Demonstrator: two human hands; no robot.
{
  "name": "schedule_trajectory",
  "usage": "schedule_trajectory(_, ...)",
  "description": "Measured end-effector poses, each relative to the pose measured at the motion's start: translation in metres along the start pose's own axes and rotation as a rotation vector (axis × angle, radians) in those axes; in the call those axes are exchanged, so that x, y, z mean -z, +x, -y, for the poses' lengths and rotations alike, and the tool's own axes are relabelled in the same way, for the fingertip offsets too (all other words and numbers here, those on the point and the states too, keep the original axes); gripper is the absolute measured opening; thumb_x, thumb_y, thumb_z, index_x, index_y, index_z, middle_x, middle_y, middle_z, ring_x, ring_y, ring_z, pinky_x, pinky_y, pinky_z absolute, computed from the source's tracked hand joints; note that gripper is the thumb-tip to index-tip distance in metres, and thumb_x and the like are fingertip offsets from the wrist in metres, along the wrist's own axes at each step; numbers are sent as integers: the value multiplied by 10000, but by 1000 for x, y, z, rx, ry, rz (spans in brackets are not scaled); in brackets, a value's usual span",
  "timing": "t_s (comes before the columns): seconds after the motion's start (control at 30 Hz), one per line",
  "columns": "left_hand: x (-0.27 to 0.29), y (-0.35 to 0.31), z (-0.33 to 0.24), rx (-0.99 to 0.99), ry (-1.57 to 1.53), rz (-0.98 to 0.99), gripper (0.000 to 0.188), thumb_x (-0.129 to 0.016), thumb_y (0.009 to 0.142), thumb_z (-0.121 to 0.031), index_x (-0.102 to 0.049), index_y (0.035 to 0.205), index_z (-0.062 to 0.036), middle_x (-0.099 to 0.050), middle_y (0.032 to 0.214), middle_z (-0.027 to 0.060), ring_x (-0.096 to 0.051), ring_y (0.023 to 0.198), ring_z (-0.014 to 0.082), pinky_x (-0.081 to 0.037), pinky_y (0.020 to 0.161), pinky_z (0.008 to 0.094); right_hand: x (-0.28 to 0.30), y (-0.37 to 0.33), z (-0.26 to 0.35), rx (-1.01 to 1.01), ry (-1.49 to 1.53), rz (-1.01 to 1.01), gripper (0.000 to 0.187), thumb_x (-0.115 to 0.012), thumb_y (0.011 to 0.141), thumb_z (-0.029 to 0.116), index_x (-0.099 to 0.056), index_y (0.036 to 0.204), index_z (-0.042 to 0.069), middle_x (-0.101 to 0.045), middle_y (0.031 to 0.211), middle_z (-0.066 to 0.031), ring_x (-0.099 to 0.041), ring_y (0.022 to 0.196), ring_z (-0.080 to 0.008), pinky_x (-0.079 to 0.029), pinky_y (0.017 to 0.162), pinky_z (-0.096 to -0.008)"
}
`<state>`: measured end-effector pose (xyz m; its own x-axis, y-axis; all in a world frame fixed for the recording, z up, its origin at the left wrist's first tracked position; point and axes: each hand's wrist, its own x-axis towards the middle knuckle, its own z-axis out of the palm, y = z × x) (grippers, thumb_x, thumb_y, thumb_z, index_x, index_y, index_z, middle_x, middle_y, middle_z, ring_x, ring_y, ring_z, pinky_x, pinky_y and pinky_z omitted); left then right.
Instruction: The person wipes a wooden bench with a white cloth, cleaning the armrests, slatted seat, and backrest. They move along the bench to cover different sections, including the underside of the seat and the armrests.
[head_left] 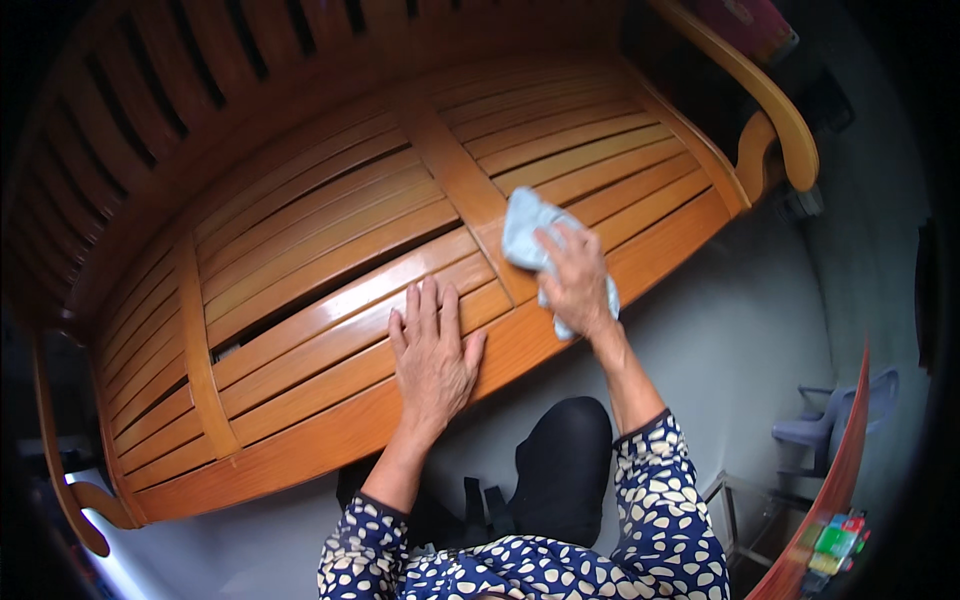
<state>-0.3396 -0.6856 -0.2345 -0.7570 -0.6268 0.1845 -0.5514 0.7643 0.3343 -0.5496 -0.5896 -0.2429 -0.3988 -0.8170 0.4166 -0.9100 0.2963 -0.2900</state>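
A long wooden bench (455, 155) with a slatted seat and backrest spreads out before me. My left hand (435, 355) lies flat on the front slats near the middle, fingers stretched out and holding nothing. To its right, my right hand (578, 280) presses a pale blue cloth (525, 230) onto the seat, beside the wide cross-piece and close to the front edge. Part of the cloth hangs out below the palm, toward the wrist. The fingertips rest on top of the cloth, and the hand partly hides it.
Curved armrests stand at the bench's right (765, 100) and left ends. A small purple-grey plastic chair (800, 430) is on the floor at right. Nearer, a reddish table edge (835, 480) carries a green package (832, 540). A metal frame stands beside it.
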Motion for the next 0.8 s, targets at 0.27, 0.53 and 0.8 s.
schedule_trajectory(0.27, 3, 5, -9, 58, 37, 53, 654, -636, 836, -402, -451, 1399, -126, -366, 1479, 122, -286, 1394, 298, -206, 1113, 491, 7, 18, -11, 199, 203, 155, 563, -677, 701, 117, -563, 1248, 50, -501, 1280, -147, -444, 1119, -354, -401, 976, -439)
schedule_trajectory(0.53, 8, 11, -12, 73, 16, 24, 675, -661, 803, -417, -468, 1383, -132, -389, 1461, 114, -331, 1370, 302, -233, 1110, 481, -37, 106, -63, 184, 194, 139, 406, -622, 780, 168, -610, 1177, 84, -534, 1247, -155, -460, 1088, -359, -415, 949, -440)
schedule_trajectory(0.8, 15, 10, -12, 112, -33, 13, 673, -700, 767, -398, -501, 1356, -143, -432, 1431, 104, -381, 1338, 307, -263, 1101, 483, -23, 92, -52, 597, 467, 403, 497, -653, 754, 156, -596, 1245, 96, -530, 1303, -134, -445, 1129, -350, -404, 992, -442)
